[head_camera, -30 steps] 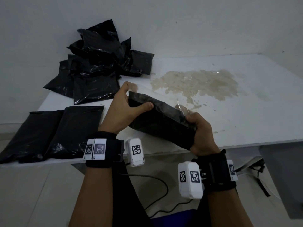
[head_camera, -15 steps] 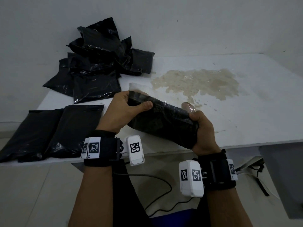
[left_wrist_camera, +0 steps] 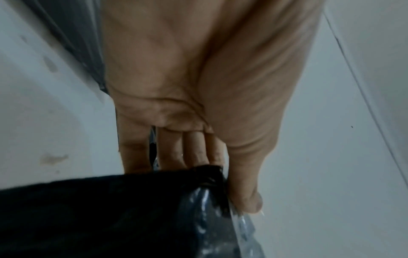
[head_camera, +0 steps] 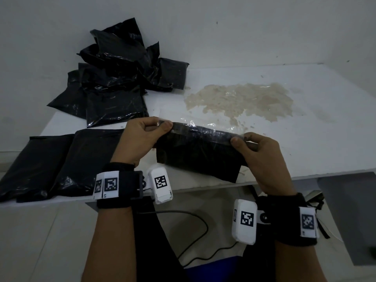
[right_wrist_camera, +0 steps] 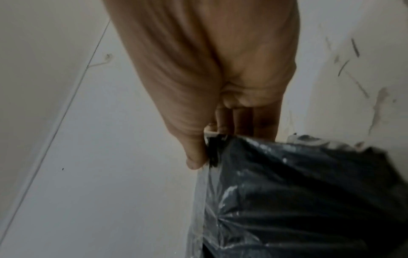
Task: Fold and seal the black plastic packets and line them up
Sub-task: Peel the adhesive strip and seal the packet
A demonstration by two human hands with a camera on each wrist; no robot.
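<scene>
Pinching a black packet (head_camera: pixel 198 157) by its top corners, left hand (head_camera: pixel 140 139) and right hand (head_camera: pixel 262 159).
Wrist views show thumbs clamping crinkled plastic against fingers; only the head view shows the table (head_camera: pixel 305 143). No readable writing.

**Both hands pinching, forearms level**

The left hand (head_camera: pixel 140 139) has thumb and forefinger pressed together in a pinch on the packet (head_camera: pixel 199 157), with the thumb (left_wrist_camera: pixel 245 192) lying straight along its near side and the other fingers (left_wrist_camera: pixel 172 148) extended side by side behind it. The right hand (head_camera: pixel 262 159) mirrors this: its thumb (right_wrist_camera: pixel 194 153) presses the packet's opposite corner against the fingers (right_wrist_camera: pixel 240 120) bunched behind. Both palms face inward toward each other, knuckles up. The two forearms reach forward roughly parallel, wrists nearly straight, the left wrist a little farther forward than the right. Each wrist wears a dark band.
</scene>
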